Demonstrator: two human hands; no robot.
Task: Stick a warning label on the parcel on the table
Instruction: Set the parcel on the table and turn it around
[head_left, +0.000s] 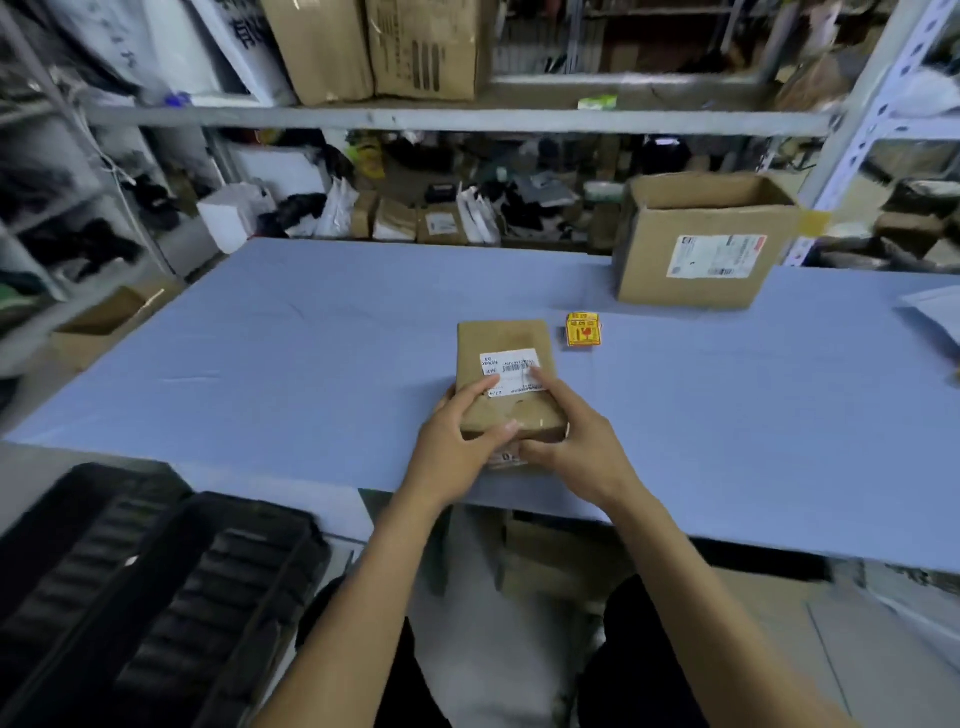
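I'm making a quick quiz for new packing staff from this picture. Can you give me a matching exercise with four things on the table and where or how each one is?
Things:
1. small parcel
2. stack of yellow warning labels
3. open cardboard box
4. white shipping label

Places or states:
A. stuck on top of the small parcel
B. held by the left hand and the right hand
C. far right of the blue table, top open
D. lying untouched just right of the parcel

Pairs: 1-B, 2-D, 3-C, 4-A
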